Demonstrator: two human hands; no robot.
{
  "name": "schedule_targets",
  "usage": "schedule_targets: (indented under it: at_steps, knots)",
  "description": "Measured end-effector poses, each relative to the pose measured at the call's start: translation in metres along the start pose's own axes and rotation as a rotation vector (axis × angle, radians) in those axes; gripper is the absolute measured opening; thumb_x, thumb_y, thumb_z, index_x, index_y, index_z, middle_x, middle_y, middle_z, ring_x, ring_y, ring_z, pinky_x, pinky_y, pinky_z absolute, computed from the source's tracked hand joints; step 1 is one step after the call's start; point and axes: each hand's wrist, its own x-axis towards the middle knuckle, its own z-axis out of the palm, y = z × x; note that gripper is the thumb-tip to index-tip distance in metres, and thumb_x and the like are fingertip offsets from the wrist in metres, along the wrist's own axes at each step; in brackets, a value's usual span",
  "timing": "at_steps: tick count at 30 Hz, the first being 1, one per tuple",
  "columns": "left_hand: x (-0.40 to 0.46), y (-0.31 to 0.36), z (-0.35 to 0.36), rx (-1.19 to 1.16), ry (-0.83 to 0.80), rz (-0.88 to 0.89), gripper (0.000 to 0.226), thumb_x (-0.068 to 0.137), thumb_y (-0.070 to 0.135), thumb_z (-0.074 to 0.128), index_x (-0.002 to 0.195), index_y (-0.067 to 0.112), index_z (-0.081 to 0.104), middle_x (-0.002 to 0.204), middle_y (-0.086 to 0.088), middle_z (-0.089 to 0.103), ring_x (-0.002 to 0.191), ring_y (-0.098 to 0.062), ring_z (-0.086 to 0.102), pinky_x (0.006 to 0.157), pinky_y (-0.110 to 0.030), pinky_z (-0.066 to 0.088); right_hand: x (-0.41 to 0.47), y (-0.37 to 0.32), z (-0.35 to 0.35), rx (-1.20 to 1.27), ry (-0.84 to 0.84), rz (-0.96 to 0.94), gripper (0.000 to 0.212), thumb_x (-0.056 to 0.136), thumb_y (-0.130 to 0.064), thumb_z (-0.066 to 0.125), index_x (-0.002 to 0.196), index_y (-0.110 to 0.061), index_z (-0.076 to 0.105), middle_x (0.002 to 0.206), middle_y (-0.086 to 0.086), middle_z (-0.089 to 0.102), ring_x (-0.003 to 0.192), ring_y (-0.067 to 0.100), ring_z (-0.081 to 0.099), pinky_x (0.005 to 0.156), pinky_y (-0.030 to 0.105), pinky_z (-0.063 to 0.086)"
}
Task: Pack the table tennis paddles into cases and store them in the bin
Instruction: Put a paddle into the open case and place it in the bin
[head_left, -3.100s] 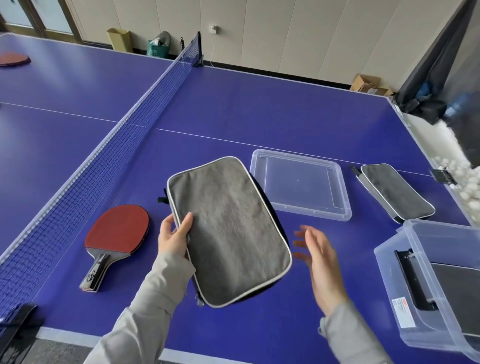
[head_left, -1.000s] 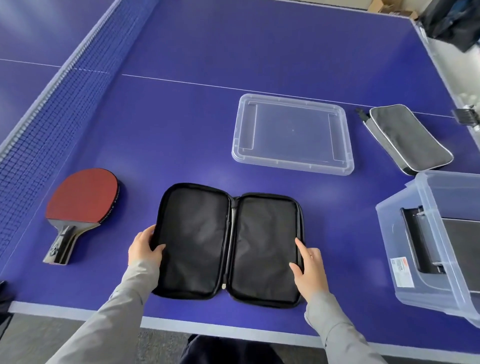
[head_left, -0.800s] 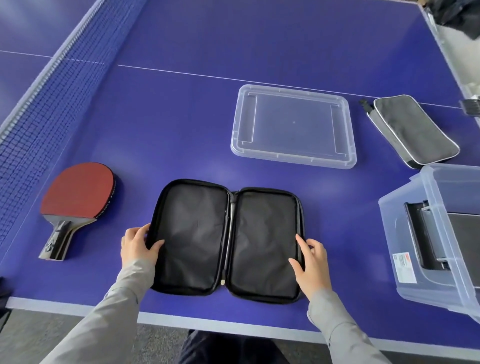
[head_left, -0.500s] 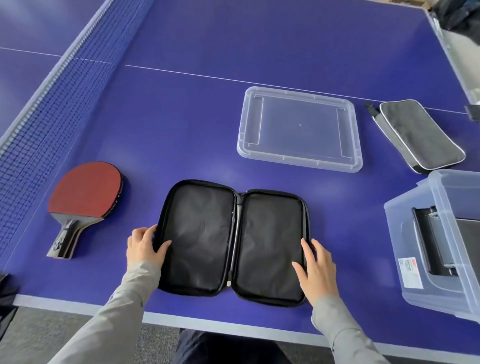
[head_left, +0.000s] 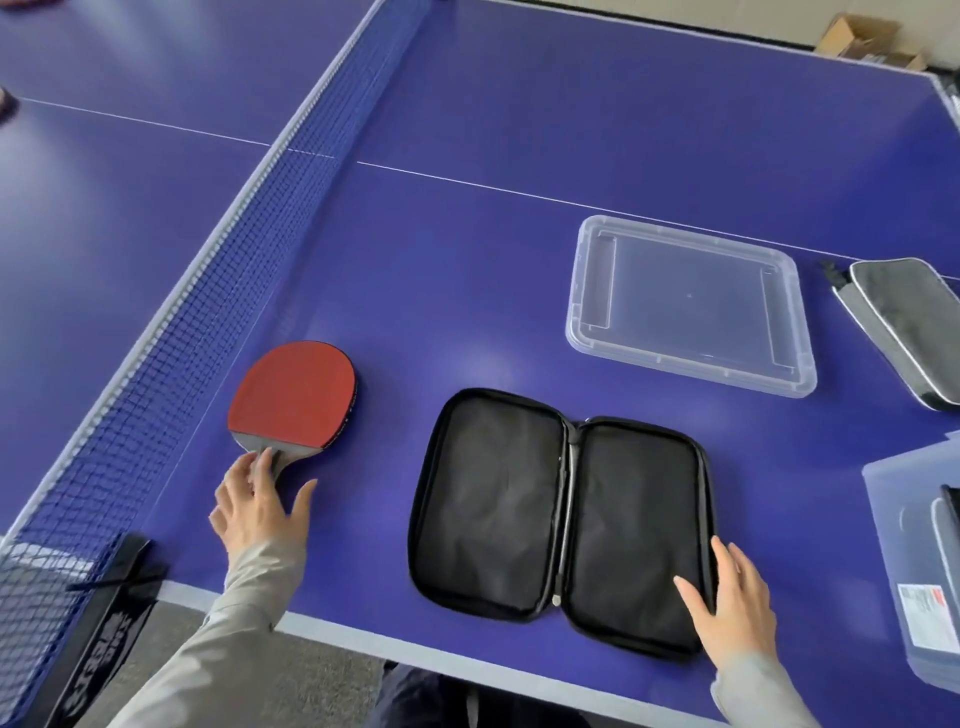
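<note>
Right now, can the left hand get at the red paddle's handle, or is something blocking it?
Probably yes. The left hand already has its fingers on the handle of the red paddle, and nothing lies between them. The net stands off to the side and the open case lies apart on the other.

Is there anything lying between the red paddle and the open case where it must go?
Nothing visible. Only bare table lies between the paddle and the open case. The left hand is at the paddle's handle; the right hand rests on the case.
</note>
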Motion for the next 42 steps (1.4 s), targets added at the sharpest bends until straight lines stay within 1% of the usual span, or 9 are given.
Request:
schedule_targets:
  at_steps: [2, 5, 10, 15, 20, 26, 34, 38, 42]
  knots:
    - [0.016, -0.016, -0.007, 0.013, -0.002, -0.083, 0.066, 0.077, 0.030, 0.074, 0.133, 0.008, 0.046, 0.137, -0.016, 0.041, 0.125, -0.038, 0.036, 0.098, -0.053, 0.029, -0.003, -0.004, 0.000, 0.008, 0.003, 0.042, 0.070, 0.085, -0.032, 0.065, 0.144, -0.015, 0.033, 0.152, 0.009, 0.029, 0.137, 0.030, 0.027, 0.101, 0.051, 0.032]
    - [0.036, -0.032, -0.006, 0.013, -0.117, -0.197, 0.071, 0.076, 0.036, 0.074, 0.134, 0.008, 0.044, 0.134, -0.018, 0.044, 0.124, -0.039, 0.038, 0.099, -0.054, 0.031, -0.007, -0.010, 0.000, -0.002, 0.001, 0.081, 0.070, 0.085, -0.031, 0.066, 0.144, -0.013, 0.033, 0.152, 0.009, 0.029, 0.137, 0.031, 0.027, 0.102, 0.050, 0.032]
    - [0.049, -0.040, 0.007, -0.138, -0.204, -0.206, 0.048, 0.074, 0.032, 0.077, 0.109, 0.004, 0.060, 0.112, -0.019, 0.054, 0.111, -0.038, 0.044, 0.094, -0.047, 0.039, -0.011, -0.025, -0.001, -0.046, -0.021, 0.119, 0.069, 0.086, -0.032, 0.064, 0.145, -0.015, 0.032, 0.152, 0.009, 0.029, 0.138, 0.030, 0.025, 0.104, 0.048, 0.031]
    - [0.053, -0.044, 0.014, -0.242, -0.212, -0.296, 0.037, 0.074, 0.017, 0.075, 0.104, 0.000, 0.060, 0.106, -0.023, 0.054, 0.108, -0.040, 0.047, 0.094, -0.045, 0.039, -0.014, -0.035, -0.001, -0.102, -0.029, 0.148, 0.067, 0.086, -0.033, 0.063, 0.144, -0.016, 0.034, 0.151, 0.008, 0.031, 0.136, 0.031, 0.028, 0.104, 0.048, 0.033]
    - [0.056, -0.045, 0.016, -0.301, -0.206, -0.350, 0.031, 0.076, 0.016, 0.072, 0.101, 0.001, 0.061, 0.104, -0.022, 0.056, 0.105, -0.039, 0.049, 0.093, -0.045, 0.040, -0.016, -0.044, -0.002, -0.138, -0.033, 0.167, 0.067, 0.087, -0.034, 0.062, 0.145, -0.017, 0.033, 0.150, 0.009, 0.032, 0.135, 0.031, 0.029, 0.103, 0.049, 0.034]
    - [0.055, -0.043, 0.014, -0.345, -0.222, -0.380, 0.022, 0.073, 0.027, 0.072, 0.086, 0.011, 0.063, 0.090, -0.012, 0.057, 0.083, -0.036, 0.057, 0.074, -0.045, 0.051, -0.017, -0.044, -0.005, -0.210, -0.055, 0.160, 0.067, 0.090, -0.041, 0.054, 0.147, -0.020, 0.026, 0.152, 0.004, 0.028, 0.137, 0.026, 0.026, 0.100, 0.045, 0.037]
    - [0.019, 0.002, -0.002, -0.375, -0.210, -0.320, 0.020, 0.078, 0.020, 0.067, 0.070, 0.004, 0.059, 0.075, -0.021, 0.056, 0.061, -0.031, 0.049, 0.052, -0.032, 0.043, -0.014, -0.021, -0.012, -0.216, -0.058, 0.126, 0.065, 0.092, -0.043, 0.050, 0.147, -0.021, 0.024, 0.153, 0.002, 0.027, 0.138, 0.023, 0.027, 0.099, 0.040, 0.039]
    - [-0.016, 0.048, -0.002, -0.416, -0.213, -0.287, 0.018, 0.079, 0.017, 0.067, 0.069, 0.005, 0.058, 0.074, -0.019, 0.057, 0.057, -0.031, 0.048, 0.050, -0.028, 0.038, -0.007, -0.003, -0.019, -0.235, -0.090, 0.086, 0.064, 0.095, -0.045, 0.043, 0.148, -0.022, 0.018, 0.155, 0.000, 0.020, 0.142, 0.019, 0.021, 0.103, 0.035, 0.035]
    - [-0.066, 0.091, 0.018, -0.459, -0.238, -0.283, 0.024, 0.076, 0.028, 0.067, 0.068, 0.008, 0.056, 0.071, -0.012, 0.055, 0.056, -0.030, 0.048, 0.052, -0.032, 0.047, 0.000, 0.017, -0.024, -0.244, -0.112, 0.014, 0.063, 0.096, -0.047, 0.040, 0.149, -0.022, 0.016, 0.156, 0.000, 0.018, 0.144, 0.017, 0.017, 0.107, 0.034, 0.032]
